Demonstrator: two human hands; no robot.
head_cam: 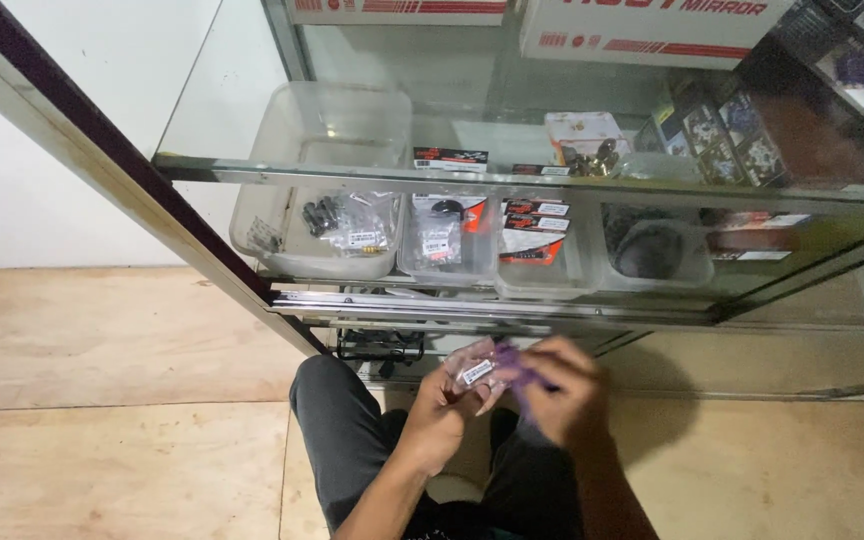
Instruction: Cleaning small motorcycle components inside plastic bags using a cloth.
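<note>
I crouch in front of a glass display cabinet. My left hand holds a small clear plastic bag with a white label at knee height, just below the cabinet's lowest shelf. My right hand is blurred beside it, fingers curled around a small purple part at the bag's right edge. Both hands meet over my dark trouser knees.
Clear plastic bins sit side by side on the shelf: a large bin with black parts in bags, and smaller ones with packaged parts. White boxes stand above. A metal door rail runs along the front. Plywood floor lies left.
</note>
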